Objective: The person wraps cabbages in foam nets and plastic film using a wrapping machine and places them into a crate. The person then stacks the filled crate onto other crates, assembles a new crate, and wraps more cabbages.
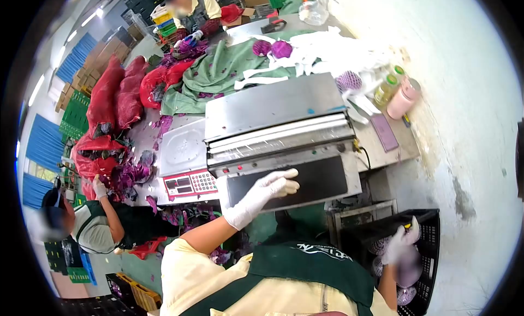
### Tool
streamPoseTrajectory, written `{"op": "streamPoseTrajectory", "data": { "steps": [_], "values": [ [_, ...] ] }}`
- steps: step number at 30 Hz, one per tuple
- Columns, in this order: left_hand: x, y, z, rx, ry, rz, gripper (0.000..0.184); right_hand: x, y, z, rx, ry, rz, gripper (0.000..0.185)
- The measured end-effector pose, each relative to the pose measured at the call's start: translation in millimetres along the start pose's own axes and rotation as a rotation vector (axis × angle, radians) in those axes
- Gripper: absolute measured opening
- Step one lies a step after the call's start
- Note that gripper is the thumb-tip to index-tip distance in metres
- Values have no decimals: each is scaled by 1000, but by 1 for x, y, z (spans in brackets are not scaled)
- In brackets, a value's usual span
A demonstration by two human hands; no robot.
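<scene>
My left hand (267, 191), in a white glove, reaches over the black plate (319, 179) at the front of a steel wrapping machine (278, 108). Its fingers are stretched out, with nothing visible in them. On the right, my gloved right hand (401, 244) is above a black crate (431, 253) and has a small yellow and black object (408, 226) between its fingers. Wrapped purple cabbages (405, 296) lie in the crate; a blurred purple round shape (409, 267) is beside my right wrist.
A scale (183, 152) stands left of the machine. Behind are a green cloth (218, 76), purple cabbages (281, 49) and white strips. A pink bottle (404, 99), jars and a phone (384, 133) are at the right. One person (98, 226) works at left, another (194, 16) at the far end.
</scene>
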State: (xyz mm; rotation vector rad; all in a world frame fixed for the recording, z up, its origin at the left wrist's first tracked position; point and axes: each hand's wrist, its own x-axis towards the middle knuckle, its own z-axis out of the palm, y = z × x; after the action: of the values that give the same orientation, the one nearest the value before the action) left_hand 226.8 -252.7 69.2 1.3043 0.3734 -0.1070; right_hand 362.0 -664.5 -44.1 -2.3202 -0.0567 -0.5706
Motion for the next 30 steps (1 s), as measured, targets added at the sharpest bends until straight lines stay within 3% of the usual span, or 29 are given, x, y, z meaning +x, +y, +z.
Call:
{"op": "streamPoseTrajectory", "data": {
  "steps": [3,8,11,14,15,19,20,25,30],
  "values": [
    [23,22,-68,-35,105,176,43,16,-68,86,250,-130,-64,40],
    [79,82,-171,117,290,324,38,34,-71,202,308,-334,213,25],
    [149,102,-232,98,391,428,39,39,-77,233,389,-435,386,30],
    [240,105,-294,360,505,459,49,41,-63,241,466,-525,567,31],
    [265,111,-299,358,505,458,49,44,-71,238,464,-525,567,31],
    [357,142,-293,1173,782,425,57,52,-74,235,405,-604,506,29],
    [375,158,-283,1242,742,324,62,54,-78,235,392,-597,535,29],
    [514,156,-290,1434,850,387,69,81,-100,227,335,-699,490,29],
    [616,149,-308,1526,894,370,77,101,-105,236,346,-679,701,27]
  ]
}}
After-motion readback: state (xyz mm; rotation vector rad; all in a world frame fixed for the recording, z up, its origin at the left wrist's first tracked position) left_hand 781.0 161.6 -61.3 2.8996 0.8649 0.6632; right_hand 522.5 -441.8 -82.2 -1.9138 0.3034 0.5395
